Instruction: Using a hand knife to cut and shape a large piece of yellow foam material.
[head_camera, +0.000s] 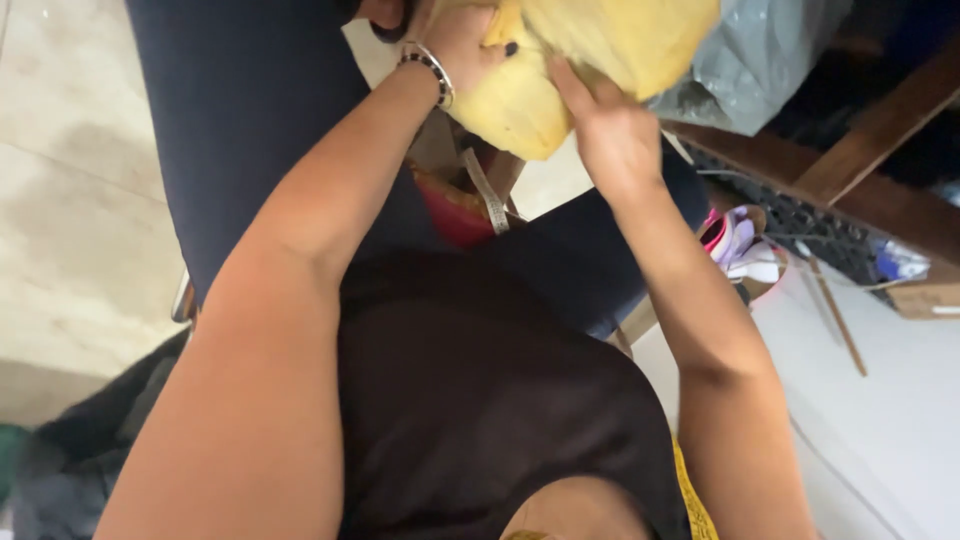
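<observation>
A bundle of yellow cloth (600, 50) fills the top middle of the head view. My left hand (460, 45), with a beaded bracelet on its wrist, grips the cloth's left side. My right hand (610, 130) presses flat against the underside of the cloth with fingers pointing up along it. Both arms reach up from the bottom of the view over my dark top and dark trousers (250, 90). A measuring tape (487, 195) hangs below the cloth between my legs.
A grey plastic bag (760, 55) lies at top right beside wooden framing (870, 130). A small basket of pink and white items (745, 250) sits by my right arm. Red cloth (450, 215) lies under the tape. Pale tiled floor (60, 200) is on the left.
</observation>
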